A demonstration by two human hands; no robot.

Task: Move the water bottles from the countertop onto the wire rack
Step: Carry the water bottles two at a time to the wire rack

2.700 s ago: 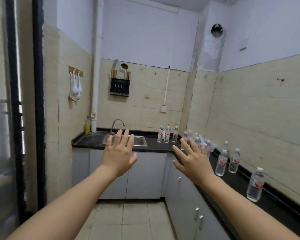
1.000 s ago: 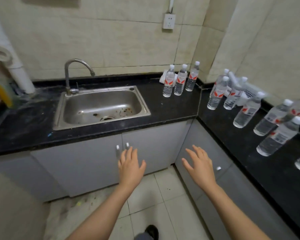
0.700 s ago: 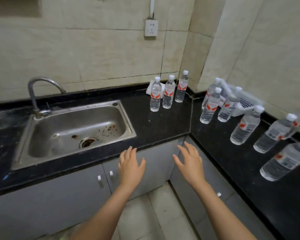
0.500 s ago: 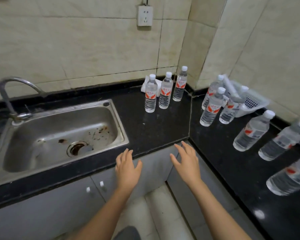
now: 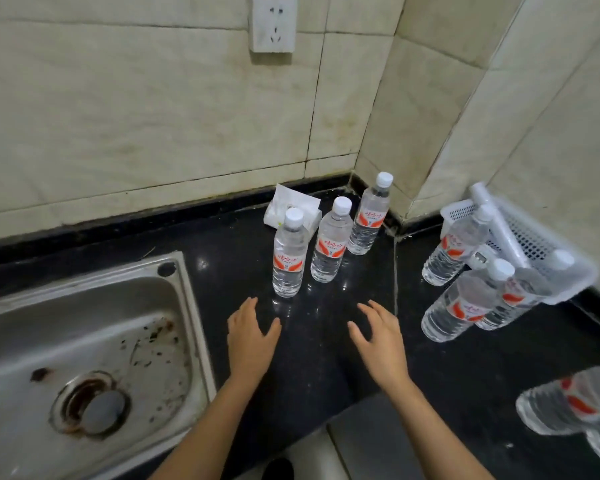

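Both hands are empty w/ fingers spread wide. Left hand (image 5: 250,341) & right hand (image 5: 378,344) hover over the black countertop (image 5: 326,368), just near of a row of 3. The nearest bottle (image 5: 289,261) stands just beyond the left fingertips, the mid bottle (image 5: 329,249) is beside it to the right, and the far bottle (image 5: 369,220) is by the wall corner. More stand to the right, e.g. a right-side bottle (image 5: 461,306) by a white basket (image 5: 541,244). Sink (image 5: 84,341) is on the left. Wire rack isn't in view.

Handling, my guess: they look full w/ caps on, so moderate weight. The thin clear plastic prob. dents if squeezed hard, and the smooth sides may be slick. Best hold is approx mid-body at the red label, fingers wrapped round w/ thumb opposite; the neck under the cap also works. They stand close together, so take the nearest first to avoid knocking its neighbours.
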